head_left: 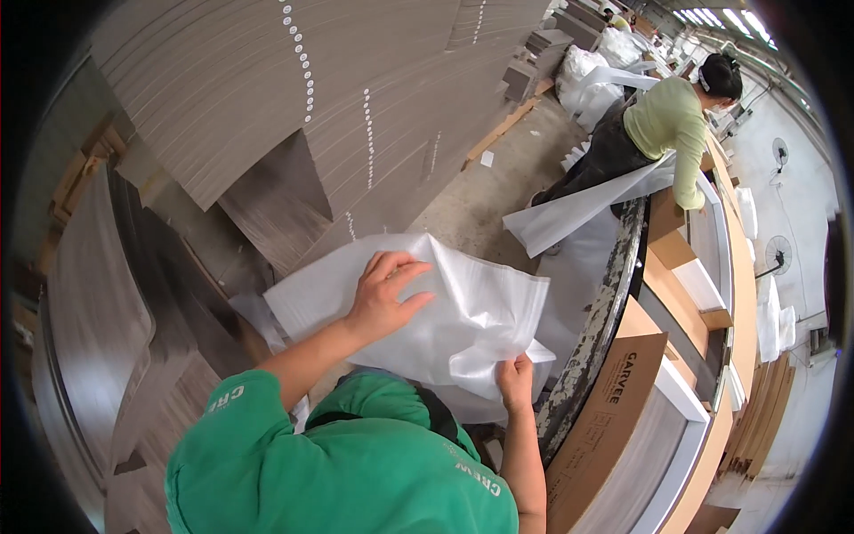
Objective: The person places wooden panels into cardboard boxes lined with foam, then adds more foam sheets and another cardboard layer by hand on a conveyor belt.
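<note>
The right hand (514, 379) pinched the near right part of a white sheet (480, 289), while the left hand (382, 298) was over it, fingers spread; the sheet was left of a cardboard box (609, 432)

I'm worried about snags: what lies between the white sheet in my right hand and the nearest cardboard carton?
The head view shows a long rail with chipped paint between the white sheet and the cardboard carton.

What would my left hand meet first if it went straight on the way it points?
Probably the white sheet, which spreads beneath and ahead of your left hand; how much gap there is, if any, is unclear from this one view.
</note>
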